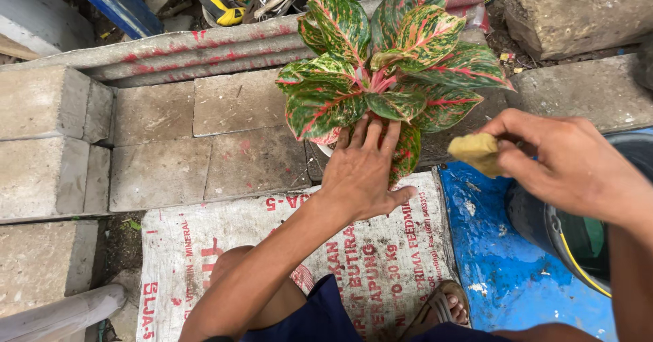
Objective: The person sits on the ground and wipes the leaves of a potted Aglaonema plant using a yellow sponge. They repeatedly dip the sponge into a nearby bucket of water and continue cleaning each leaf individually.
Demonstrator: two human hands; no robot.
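Supporting the red-green potted plant on the paving blocks, the left hand lies spread under its leaves; the right hand pinches a yellow sponge. Wiping gently along each leaf seems wise.

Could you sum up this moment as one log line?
left hand: open, under leaves of red-green potted plant | right hand: pinching yellow sponge | dark bucket beside right arm
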